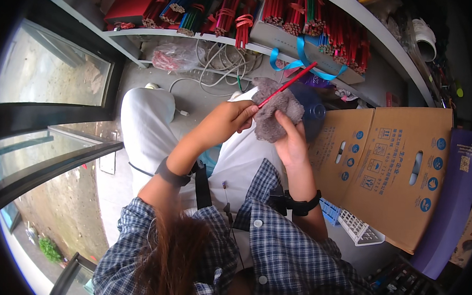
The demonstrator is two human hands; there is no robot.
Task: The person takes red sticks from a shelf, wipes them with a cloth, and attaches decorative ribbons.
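Note:
My left hand (231, 120) pinches the lower end of a thin red pencil (293, 82) between thumb and fingers. The pencil slants up and to the right, its far end free in the air. A crumpled grey-brown cloth (270, 125) is gripped by my right hand (291, 141), with the thumb on top and the other fingers mostly hidden beneath it. The pencil lies across the cloth's upper part. Both hands are close together above my lap.
Tied bundles of coloured pencils (274, 9) fill the shelf (194, 35) ahead. Below are a tangled white cable (219, 65) and a plastic bag (174, 57). A blue ribbon (301, 57) hangs there. Right stand a cardboard box (388, 221) and a white basket (358, 228); left, a glass door (51, 71).

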